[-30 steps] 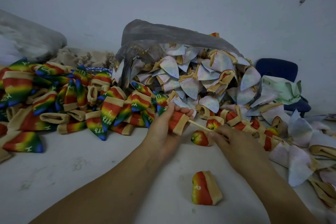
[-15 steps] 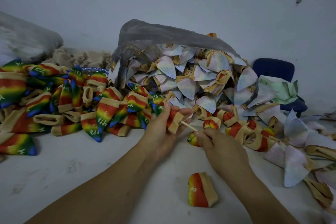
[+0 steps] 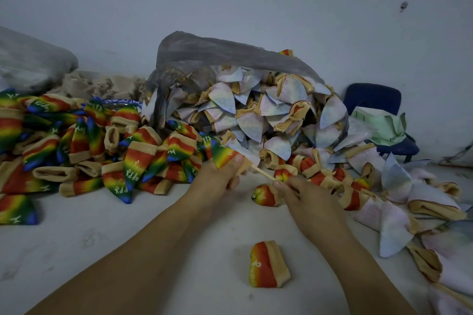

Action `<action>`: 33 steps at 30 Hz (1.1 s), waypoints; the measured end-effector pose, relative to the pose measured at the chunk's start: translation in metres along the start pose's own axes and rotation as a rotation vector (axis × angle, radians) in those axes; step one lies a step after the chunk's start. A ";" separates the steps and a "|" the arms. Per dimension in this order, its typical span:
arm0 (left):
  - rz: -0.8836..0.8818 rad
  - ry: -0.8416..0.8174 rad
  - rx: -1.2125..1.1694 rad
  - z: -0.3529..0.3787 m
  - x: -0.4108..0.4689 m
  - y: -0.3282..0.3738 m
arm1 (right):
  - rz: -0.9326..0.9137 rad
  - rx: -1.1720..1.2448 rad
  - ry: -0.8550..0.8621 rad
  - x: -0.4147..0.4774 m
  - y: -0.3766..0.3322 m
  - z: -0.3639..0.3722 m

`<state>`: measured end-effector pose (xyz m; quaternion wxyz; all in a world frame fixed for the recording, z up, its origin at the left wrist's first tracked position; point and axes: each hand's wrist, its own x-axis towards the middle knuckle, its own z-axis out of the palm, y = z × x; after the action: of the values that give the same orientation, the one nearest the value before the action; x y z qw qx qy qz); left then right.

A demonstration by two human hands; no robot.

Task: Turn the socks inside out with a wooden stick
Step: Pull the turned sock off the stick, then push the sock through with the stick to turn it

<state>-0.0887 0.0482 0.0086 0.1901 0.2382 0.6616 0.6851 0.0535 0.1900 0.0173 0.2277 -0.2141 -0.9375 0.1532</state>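
A: Logging positions. Where is the sock that is being worked?

B: The rainbow-striped sock with white lettering (image 3: 224,155) is sitting in the left hand (image 3: 220,181), raised just above the white worktop (image 3: 102,250), in front of the heaps. The left grip is curling round it, with the thumb pressing on the coloured cloth. The pointed toe is aiming up and to the left.

A: And the stick?

B: The thin pale wooden stick (image 3: 263,173) is coming out of the sock's lower end and slanting down to the right hand (image 3: 304,199). That grip is pinching the stick's near end between thumb and fingertips. How far the stick is reaching inside the sock, I cannot tell.

A: Surroundings?

B: A heap of rainbow socks with tan cuffs (image 3: 102,151) is lying on the left. A heap of pale whitish socks (image 3: 256,110) is spilling from a grey plastic bag (image 3: 217,51) behind the hands and spreading to the right. A bunched red-and-tan sock (image 3: 266,264) is lying alone on the worktop between the two forearms. A second small bunched sock (image 3: 265,194) is lying just beside the right hand. A dark blue chair (image 3: 371,100) is standing against the wall on the right, with green cloth on it.
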 end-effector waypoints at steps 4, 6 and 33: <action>-0.039 0.014 -0.929 -0.022 0.006 0.019 | 0.097 0.192 -0.006 0.004 0.014 -0.005; -0.063 -0.025 -0.975 -0.022 0.008 0.020 | 0.155 0.279 0.073 0.006 0.017 -0.004; -0.154 -0.057 -0.961 -0.019 0.007 0.006 | 0.086 0.073 -0.020 -0.001 0.009 -0.017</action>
<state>-0.1052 0.0362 0.0154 0.3468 0.0922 0.2807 0.8902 0.0662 0.2008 0.0279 0.2190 -0.2443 -0.9234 0.1990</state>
